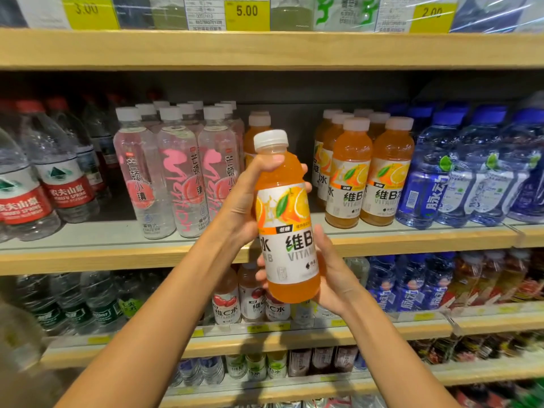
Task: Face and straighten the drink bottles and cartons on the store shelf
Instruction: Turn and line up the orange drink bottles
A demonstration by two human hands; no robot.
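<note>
Both hands hold one orange bottle upright in the air, in front of the front edge of the middle shelf. Its white cap is on top and its label, printed with orange slices, faces the camera. The left hand grips the bottle's shoulder just under the cap, with the thumb across the front and the fingers curled round the far side. The right hand cups the lower half from the right, its thumb lying on the label edge and its fingers wrapping underneath to the left.

On the shelf behind, a group of matching orange bottles stands to the right of the held bottle, labels turned forward. A single orange bottle stands further back. Toward the left end stand clear bottles with pink lettering, then red-labelled water bottles. Blue bottles fill the right end. Yellow price tags hang along the shelf above. The shelf below carries small bottles with white labels.
</note>
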